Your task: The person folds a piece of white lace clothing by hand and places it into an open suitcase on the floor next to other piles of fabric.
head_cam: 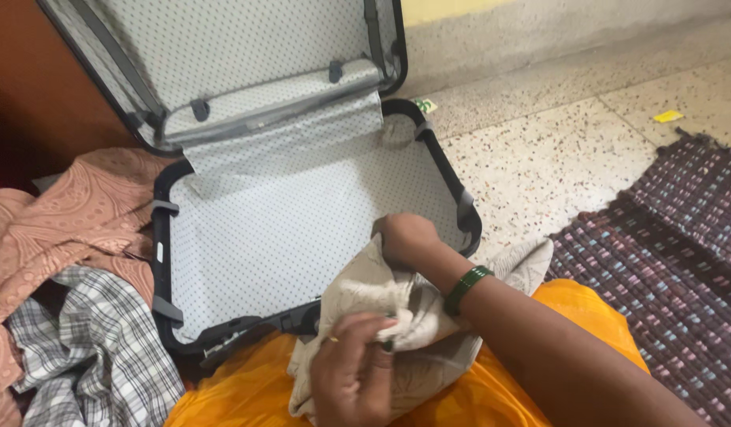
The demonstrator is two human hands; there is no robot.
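Both of my hands grip a beige patterned cloth that lies bunched over my lap. My right hand, with a green bangle on its wrist, clutches the cloth's upper end just over the near right corner of an open suitcase. My left hand, wearing a ring, pinches the cloth lower down, close to my body. The suitcase has a black rim and a white dotted lining, and nothing lies in its base. Its lid stands raised behind it.
A pink patterned cloth and a grey checked cloth are heaped left of the suitcase. An orange garment covers my lap. A dark woven mat lies on the speckled floor at right, with a yellow scrap beyond it.
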